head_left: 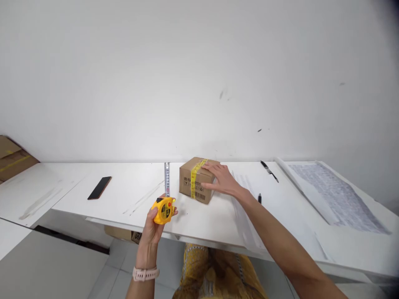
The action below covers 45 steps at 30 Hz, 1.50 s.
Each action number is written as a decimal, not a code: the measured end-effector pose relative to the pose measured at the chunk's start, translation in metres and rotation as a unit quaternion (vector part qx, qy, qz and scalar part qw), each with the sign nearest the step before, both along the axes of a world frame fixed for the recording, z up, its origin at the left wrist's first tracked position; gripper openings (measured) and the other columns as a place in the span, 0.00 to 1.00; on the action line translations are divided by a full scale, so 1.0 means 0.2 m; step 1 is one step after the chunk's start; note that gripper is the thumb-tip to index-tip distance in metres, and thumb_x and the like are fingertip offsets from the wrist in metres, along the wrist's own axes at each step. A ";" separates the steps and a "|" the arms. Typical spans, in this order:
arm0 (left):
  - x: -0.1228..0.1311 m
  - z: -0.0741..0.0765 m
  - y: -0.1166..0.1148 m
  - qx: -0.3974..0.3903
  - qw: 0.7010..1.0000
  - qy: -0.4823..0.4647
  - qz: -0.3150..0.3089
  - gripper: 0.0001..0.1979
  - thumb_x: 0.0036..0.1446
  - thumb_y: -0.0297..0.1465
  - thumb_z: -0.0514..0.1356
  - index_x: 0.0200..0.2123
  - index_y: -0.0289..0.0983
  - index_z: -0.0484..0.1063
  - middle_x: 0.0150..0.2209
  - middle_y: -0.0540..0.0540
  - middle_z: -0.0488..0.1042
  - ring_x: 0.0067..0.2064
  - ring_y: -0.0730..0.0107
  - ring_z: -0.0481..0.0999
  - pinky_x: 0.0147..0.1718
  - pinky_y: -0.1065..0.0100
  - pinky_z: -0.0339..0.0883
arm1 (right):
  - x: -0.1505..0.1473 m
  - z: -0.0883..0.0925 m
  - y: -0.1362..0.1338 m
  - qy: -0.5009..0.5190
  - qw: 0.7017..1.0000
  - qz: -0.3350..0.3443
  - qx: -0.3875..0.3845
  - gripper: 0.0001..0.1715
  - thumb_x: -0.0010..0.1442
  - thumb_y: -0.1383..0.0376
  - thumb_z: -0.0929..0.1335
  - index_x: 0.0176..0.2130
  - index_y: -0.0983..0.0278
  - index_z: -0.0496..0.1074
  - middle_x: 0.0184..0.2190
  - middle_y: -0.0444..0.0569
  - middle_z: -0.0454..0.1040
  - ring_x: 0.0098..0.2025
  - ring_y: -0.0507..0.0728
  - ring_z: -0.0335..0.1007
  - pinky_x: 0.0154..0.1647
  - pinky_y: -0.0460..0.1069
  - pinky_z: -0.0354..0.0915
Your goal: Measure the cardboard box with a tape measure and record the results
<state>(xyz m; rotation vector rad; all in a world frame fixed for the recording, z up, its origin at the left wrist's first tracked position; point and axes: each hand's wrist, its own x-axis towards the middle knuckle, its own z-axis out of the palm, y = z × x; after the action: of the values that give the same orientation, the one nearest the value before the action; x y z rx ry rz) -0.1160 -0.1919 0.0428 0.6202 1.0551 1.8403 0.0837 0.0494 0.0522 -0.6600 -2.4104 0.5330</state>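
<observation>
Tape measure: your left hand grips the yellow plastic tape measure, fingers curled round its case; support it there, so your thumb does not twist it.
Steel blade: the narrow silver metal blade runs out beyond your left fingers, towards the wall; it looks straight, and a level wrist should help it stay so.
Cardboard box: the small brown cardboard box is under your right fingers on the white table, right of and beyond your left fingertips.
Right fingers: your right hand has its fingers loosely spread over the box's top, thumb against the printed side; light pressure should steady it without denting the card.
Gap: bare table shows between blade and box; for a true reading, bring the blade alongside an edge, parallel to it, since the box sits turned at an angle.
Yellow strip: the printed yellow adhesive strip passes just beside your right fingertips; sight along a bare edge instead.
</observation>
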 end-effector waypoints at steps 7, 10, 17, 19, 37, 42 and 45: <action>0.13 0.06 0.31 0.022 0.988 0.064 -0.142 0.30 0.45 0.41 0.70 0.51 0.35 0.73 0.45 0.37 0.77 0.43 0.56 0.76 0.38 0.59 0.75 | 0.03 0.14 0.16 0.067 0.986 0.035 -0.151 0.32 0.57 0.56 0.69 0.60 0.54 0.65 0.60 0.49 0.69 0.57 0.64 0.68 0.54 0.58 0.66; 0.15 0.05 0.43 0.022 0.983 0.072 -0.167 0.29 0.46 0.42 0.70 0.50 0.35 0.73 0.44 0.37 0.78 0.42 0.56 0.77 0.37 0.60 0.74 | 0.03 0.15 0.16 0.073 0.983 0.049 -0.163 0.39 0.56 0.57 0.70 0.65 0.52 0.59 0.61 0.49 0.68 0.58 0.65 0.68 0.55 0.59 0.66; 0.14 0.00 0.46 0.016 0.983 0.055 -0.174 0.28 0.47 0.43 0.69 0.50 0.35 0.74 0.45 0.38 0.78 0.39 0.59 0.78 0.36 0.61 0.74 | 0.04 0.17 0.19 0.065 0.978 0.090 -0.178 0.44 0.59 0.55 0.69 0.68 0.50 0.52 0.62 0.52 0.66 0.64 0.66 0.61 0.54 0.58 0.67; 0.13 -0.02 0.45 0.011 0.984 0.050 -0.172 0.28 0.47 0.43 0.69 0.50 0.35 0.73 0.45 0.38 0.78 0.39 0.58 0.77 0.37 0.60 0.74 | 0.04 0.18 0.20 0.058 0.979 0.098 -0.172 0.43 0.59 0.54 0.69 0.69 0.49 0.52 0.62 0.50 0.66 0.63 0.65 0.62 0.55 0.58 0.66; 0.14 -0.11 0.50 0.004 0.980 0.034 -0.198 0.32 0.46 0.43 0.70 0.53 0.36 0.72 0.47 0.37 0.78 0.47 0.52 0.77 0.41 0.59 0.73 | 0.01 0.21 0.25 0.004 0.988 0.092 -0.125 0.32 0.62 0.57 0.66 0.64 0.47 0.62 0.58 0.48 0.67 0.57 0.64 0.66 0.57 0.59 0.65; 0.15 -0.19 0.44 0.002 0.978 0.057 -0.198 0.34 0.46 0.40 0.72 0.55 0.37 0.70 0.49 0.38 0.76 0.47 0.56 0.75 0.45 0.57 0.71 | 0.01 0.20 0.27 0.001 0.987 0.098 -0.129 0.32 0.63 0.58 0.66 0.65 0.48 0.62 0.58 0.48 0.67 0.58 0.63 0.66 0.58 0.59 0.64; 0.15 -0.24 0.42 0.002 0.980 0.041 -0.194 0.33 0.46 0.40 0.73 0.54 0.37 0.70 0.48 0.39 0.75 0.46 0.58 0.74 0.45 0.57 0.71 | 0.01 0.21 0.27 0.001 0.986 0.097 -0.136 0.31 0.63 0.58 0.66 0.64 0.47 0.62 0.58 0.49 0.67 0.58 0.63 0.66 0.59 0.59 0.63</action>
<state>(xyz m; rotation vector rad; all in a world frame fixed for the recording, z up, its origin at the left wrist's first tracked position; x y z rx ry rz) -0.0860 -0.1072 -0.0044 0.8465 0.9074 1.4879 0.0858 0.1044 0.0933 -0.5362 -2.4377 0.9554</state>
